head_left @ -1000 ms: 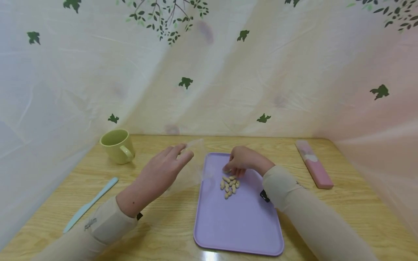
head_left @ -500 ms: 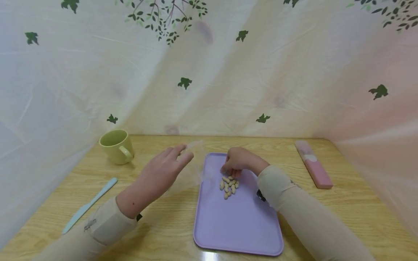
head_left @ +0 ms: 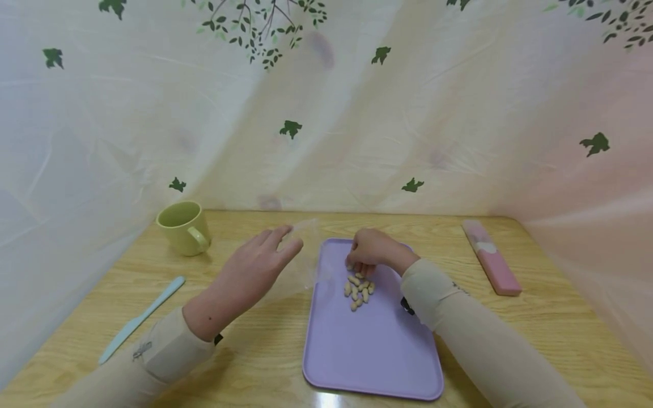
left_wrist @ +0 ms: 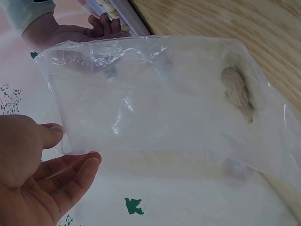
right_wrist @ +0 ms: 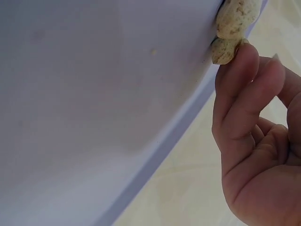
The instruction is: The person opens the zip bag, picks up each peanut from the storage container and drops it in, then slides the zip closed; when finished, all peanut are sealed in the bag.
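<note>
My left hand (head_left: 250, 266) pinches the rim of a clear plastic bag (left_wrist: 155, 103) between thumb and fingers. The bag hangs beside the left edge of a purple tray (head_left: 372, 351), and a few peanuts (left_wrist: 235, 87) lie at its bottom in the left wrist view. Over the far part of the tray, my right hand (head_left: 374, 249) bends its fingers down just behind a small heap of several peanuts (head_left: 354, 294). Its fingertips hold a peanut (right_wrist: 224, 51) in the right wrist view, close against another peanut (right_wrist: 235, 19); the thumb is partly hidden there.
A green mug (head_left: 183, 229) stands at the back left of the wooden table (head_left: 265, 351). A light blue plastic knife (head_left: 138, 320) lies in front of it. On the right is a long pink case (head_left: 492, 260). A leaf-printed curtain (head_left: 336, 141) surrounds the table.
My right hand has shifted slightly left over the far end of the peanut heap, its fingers drawing closer together. The left hand and the bag stay in place.
</note>
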